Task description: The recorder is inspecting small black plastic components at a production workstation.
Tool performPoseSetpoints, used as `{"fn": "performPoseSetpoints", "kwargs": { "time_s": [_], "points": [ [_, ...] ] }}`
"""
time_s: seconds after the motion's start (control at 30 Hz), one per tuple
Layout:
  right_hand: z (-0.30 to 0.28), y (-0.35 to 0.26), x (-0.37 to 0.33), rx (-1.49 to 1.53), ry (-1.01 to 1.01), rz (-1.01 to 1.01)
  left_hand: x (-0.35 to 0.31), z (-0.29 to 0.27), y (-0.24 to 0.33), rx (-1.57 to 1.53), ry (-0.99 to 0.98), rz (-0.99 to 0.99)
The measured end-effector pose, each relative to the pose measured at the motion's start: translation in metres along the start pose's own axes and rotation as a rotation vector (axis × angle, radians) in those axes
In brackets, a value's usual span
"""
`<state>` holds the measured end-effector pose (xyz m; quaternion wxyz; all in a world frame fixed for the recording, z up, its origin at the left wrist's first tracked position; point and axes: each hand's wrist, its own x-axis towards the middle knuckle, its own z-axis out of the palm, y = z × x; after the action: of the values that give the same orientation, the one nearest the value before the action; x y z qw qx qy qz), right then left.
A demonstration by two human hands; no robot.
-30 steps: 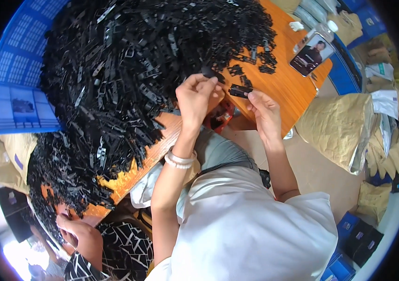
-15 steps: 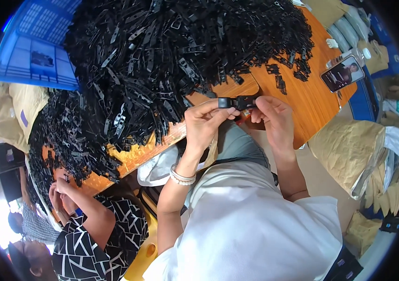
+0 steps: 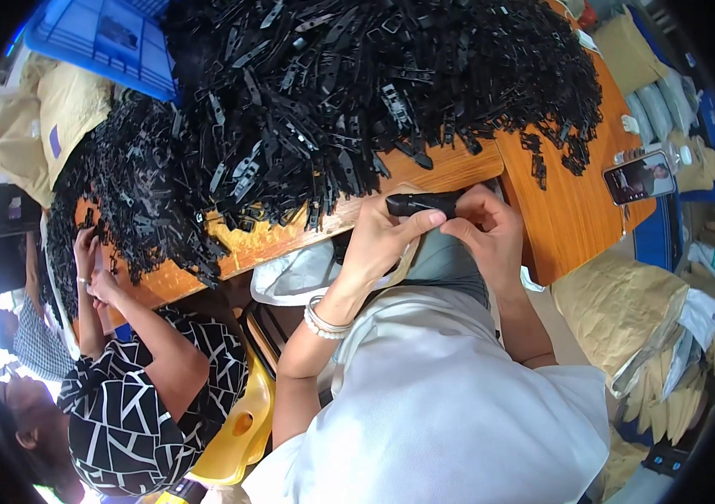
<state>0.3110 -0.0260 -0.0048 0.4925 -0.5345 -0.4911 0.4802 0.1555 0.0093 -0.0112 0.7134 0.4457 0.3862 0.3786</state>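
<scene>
Both my hands hold one elongated black plastic part (image 3: 419,203) just over the near table edge, above my lap. My left hand (image 3: 379,238) pinches its left end, with the thumb lying along the near side. My right hand (image 3: 490,225) closes thumb and fingers at its right end, which they partly hide. In front of my hands spreads a large heap of black plastic parts (image 3: 290,109), many of them long and narrow with slots. A few loose pieces (image 3: 538,164) lie on the wood at the heap's right edge.
The wooden table (image 3: 563,223) carries a phone (image 3: 639,178) at its right side. A blue crate (image 3: 105,42) stands at the far left. Paper sacks (image 3: 618,315) are on the right. Two other people are at the left, the nearer in a patterned shirt (image 3: 135,403).
The black part has turned between my fingers, and my right fingers have curled in closer to it. The view has shifted. At the left, the co-worker's hands have moved apart.
</scene>
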Motion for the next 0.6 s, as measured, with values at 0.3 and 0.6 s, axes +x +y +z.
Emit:
{"fn": "performPoseSetpoints", "kwargs": {
  "time_s": [0.3, 0.6],
  "points": [
    [0.051, -0.011, -0.002, 0.262, -0.188, 0.021, -0.038, -0.037, 0.01, 0.139, 0.046, 0.213],
    [0.082, -0.014, -0.002, 0.28, -0.162, -0.006, -0.034, -0.093, 0.033, 0.253, -0.159, 0.264]
  ]
}}
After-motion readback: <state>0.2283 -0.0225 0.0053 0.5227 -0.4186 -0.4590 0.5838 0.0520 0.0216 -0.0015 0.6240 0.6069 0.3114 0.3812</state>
